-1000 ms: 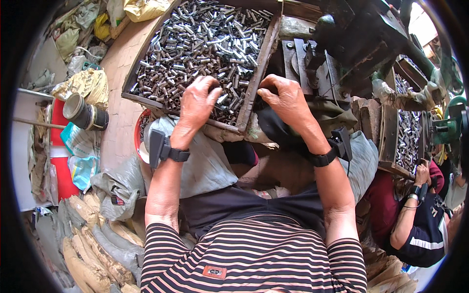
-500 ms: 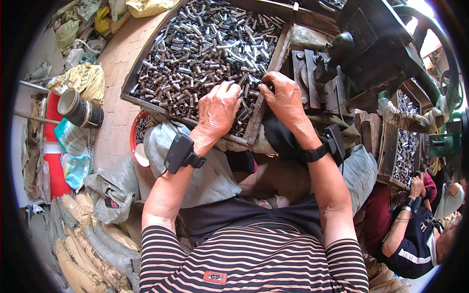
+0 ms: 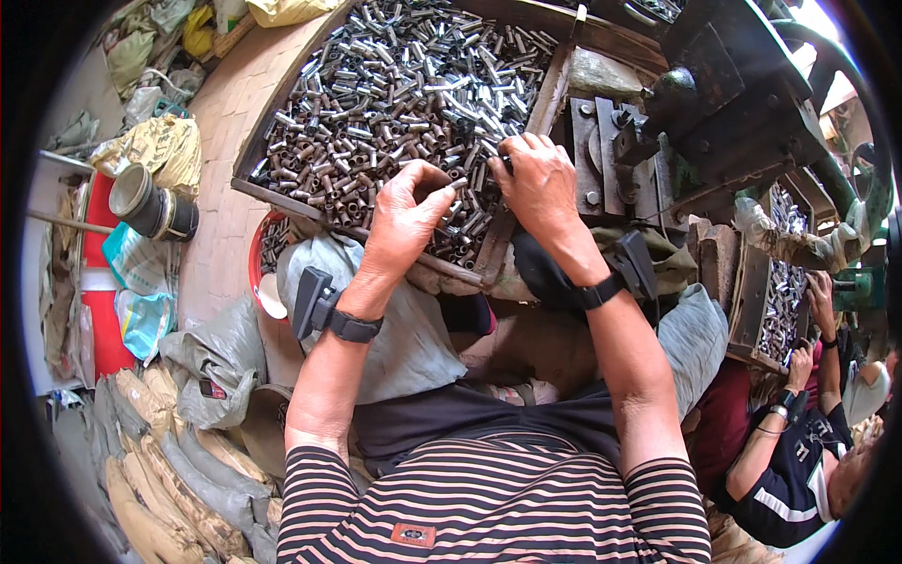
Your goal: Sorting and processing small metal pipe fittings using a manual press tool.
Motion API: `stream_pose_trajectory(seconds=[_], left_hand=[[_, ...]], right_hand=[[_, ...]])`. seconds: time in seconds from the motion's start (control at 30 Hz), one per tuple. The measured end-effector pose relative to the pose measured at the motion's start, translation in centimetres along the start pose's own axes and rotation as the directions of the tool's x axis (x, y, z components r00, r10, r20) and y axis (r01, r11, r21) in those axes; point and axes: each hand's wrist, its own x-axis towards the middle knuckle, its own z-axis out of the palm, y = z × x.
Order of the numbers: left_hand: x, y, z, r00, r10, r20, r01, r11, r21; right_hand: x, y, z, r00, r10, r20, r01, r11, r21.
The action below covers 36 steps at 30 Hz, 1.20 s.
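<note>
Small metal tube [image 3: 458, 183] over near right part of tray [image 3: 556, 80], at narrow pinch of left hand's [image 3: 399, 221] thumb and forefinger. Right hand [image 3: 540, 183] just beside, at tray's right wall, fingers curled; cannot tell whether holding anything. Loose tubes [image 3: 376, 122] fill tray, brownish near left, silvery far. Dark machine [image 3: 728, 103] right; red bucket [image 3: 255, 268] near left.

Wooden tray [image 3: 282, 201] full of short metal tubes [image 3: 395, 94], brownish nearer the wearer, silvery beyond. Left hand [image 3: 406, 221] pinches one tube [image 3: 458, 183] above the heap. Right hand [image 3: 539, 183] curls by the tray's right wall; contents unclear. Dark machine [image 3: 728, 103] stands right of the tray.
</note>
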Motion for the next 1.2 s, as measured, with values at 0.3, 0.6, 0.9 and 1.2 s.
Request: stream_pose_trajectory(seconds=[0.3, 0.6, 0.9, 1.2], left_hand=[[-1.6, 1.1, 1.2, 0.984, -0.150, 0.092, 0.176, 0.860, -0.480], [-2.8, 1.5, 2.7, 0.963, -0.142, 0.229, 0.235, 0.857, -0.459], [-3.6, 1.6, 3.0, 0.964, -0.169, 0.203, 0.252, 0.823, -0.509], [-3.6, 2.0, 2.8, 0.957, -0.191, 0.219, 0.285, 0.764, -0.579]], right_hand=[[-4.7, -0.9, -3.8, 0.891, 0.286, 0.352, -0.449, 0.446, 0.774], [-7.4, -1.4, -5.2, 0.836, 0.270, 0.479, -0.516, 0.086, 0.852], [-8.6, -1.5, -5.0, 0.839, 0.150, 0.523, -0.543, 0.158, 0.825], [-7.8, -2.2, -4.5, 0.742, 0.418, 0.524, -0.470, -0.232, 0.852]])
